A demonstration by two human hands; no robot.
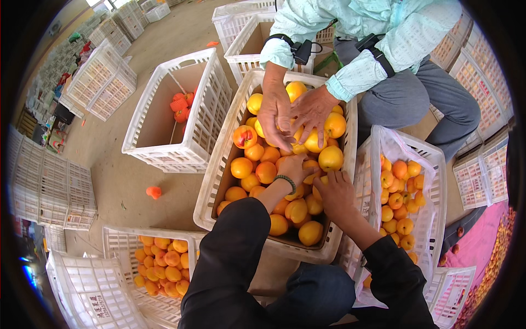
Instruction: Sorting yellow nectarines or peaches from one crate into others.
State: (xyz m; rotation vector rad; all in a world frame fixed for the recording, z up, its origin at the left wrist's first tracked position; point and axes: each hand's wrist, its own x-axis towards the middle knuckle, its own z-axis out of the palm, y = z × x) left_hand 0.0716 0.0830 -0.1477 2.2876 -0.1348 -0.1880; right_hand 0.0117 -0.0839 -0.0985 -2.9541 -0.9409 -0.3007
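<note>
A white plastic crate lined with cardboard stands before me, filled with yellow-orange fruits that look like peaches or nectarines. My left hand, with a braided bracelet at the wrist, reaches among the fruits near the crate's middle. To its right, my right hand touches a yellow fruit close to the right wall. Fingers and fruit overlap, so the grasp of either hand cannot be made out. A red-blushed fruit lies at the crate's left side.
Across the crate, a co-worker's hands are over the same fruits. Fruit-filled crates stand at lower left and right. Left of the middle is a crate with net-wrapped fruits. An orange foam net lies on the floor.
</note>
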